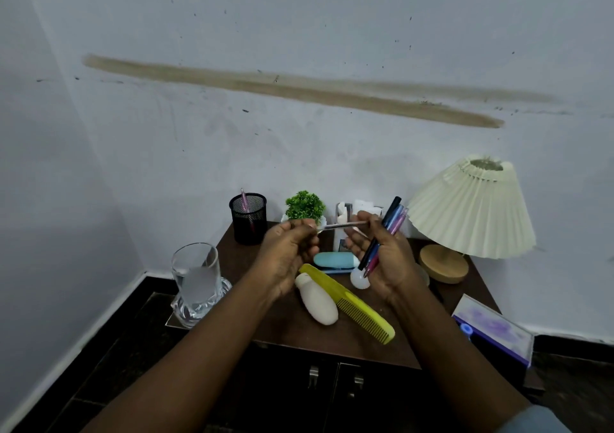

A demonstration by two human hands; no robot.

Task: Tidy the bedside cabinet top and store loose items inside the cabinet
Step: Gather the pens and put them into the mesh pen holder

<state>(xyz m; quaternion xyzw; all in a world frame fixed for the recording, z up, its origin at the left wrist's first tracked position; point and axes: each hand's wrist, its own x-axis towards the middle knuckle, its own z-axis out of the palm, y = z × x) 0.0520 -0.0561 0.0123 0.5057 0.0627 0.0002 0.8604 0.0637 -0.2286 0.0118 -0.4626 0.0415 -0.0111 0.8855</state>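
Observation:
Above the dark wooden cabinet top (285, 329), my left hand (285, 253) pinches one end of a thin silver pen (345, 225) that reaches across to my right hand (382, 259). My right hand grips a bundle of several pens (388, 229), blue, pink and black, pointing up and right. On the top lie a yellow comb (349, 303), a white bottle (317, 299) on its side, a light blue case (335, 261) and a small white round thing (359, 279). A black mesh pen holder (248, 218) with a pink pen stands at the back left.
A glass of water (196, 279) stands at the left edge. A small green plant (305, 206) and a white holder (345, 213) stand at the back, a pleated lamp (471, 213) at the right. A purple box (491, 329) overhangs the right front. Two cabinet doors with metal handles (314, 374) are closed.

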